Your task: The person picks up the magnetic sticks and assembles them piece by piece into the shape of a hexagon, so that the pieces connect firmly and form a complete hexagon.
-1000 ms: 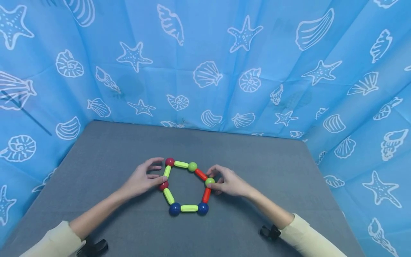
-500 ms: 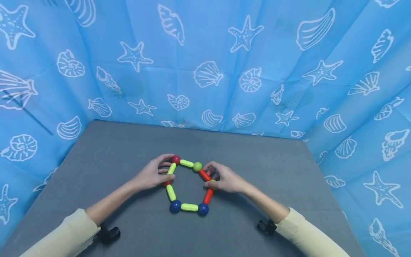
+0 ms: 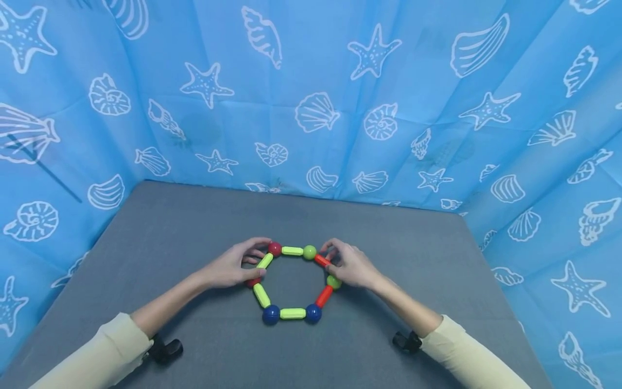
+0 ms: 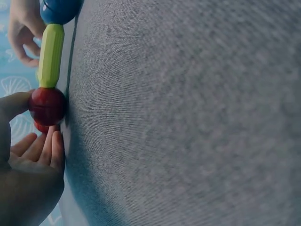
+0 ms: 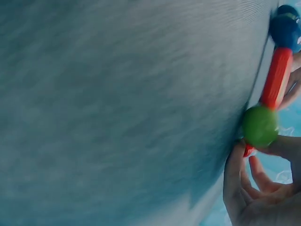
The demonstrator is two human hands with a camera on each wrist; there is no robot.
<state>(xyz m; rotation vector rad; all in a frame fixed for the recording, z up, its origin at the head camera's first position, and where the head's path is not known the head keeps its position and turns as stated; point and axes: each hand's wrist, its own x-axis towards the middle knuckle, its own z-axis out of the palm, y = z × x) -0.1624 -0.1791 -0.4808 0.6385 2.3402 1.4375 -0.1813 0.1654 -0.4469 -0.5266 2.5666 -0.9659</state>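
Observation:
A six-sided ring of toy balls and rods lies on the grey cloth. Its left side has a far red ball [image 3: 274, 248], a near red ball [image 4: 47, 106] and a yellow-green rod [image 3: 264, 261] between them. My left hand [image 3: 232, 266] holds this side, thumb at the near ball and index finger at the far one. On the right, my right hand [image 3: 353, 266] pinches the ring around a green ball [image 5: 260, 126] and a red rod [image 3: 322, 260], partly hiding both. Another green ball [image 3: 309, 252] sits at the far right corner.
Two blue balls, left [image 3: 271, 314] and right [image 3: 313, 313], form the near side with a yellow-green rod [image 3: 293, 313] between them. Grey cloth [image 3: 389, 237] covers the table. A blue shell-patterned curtain [image 3: 335, 65] rises behind and at both sides.
The ring has shifted right and grown more even in shape. My left hand has moved right with its side; after first drifting slightly left, my right hand has moved outward with the green ball.

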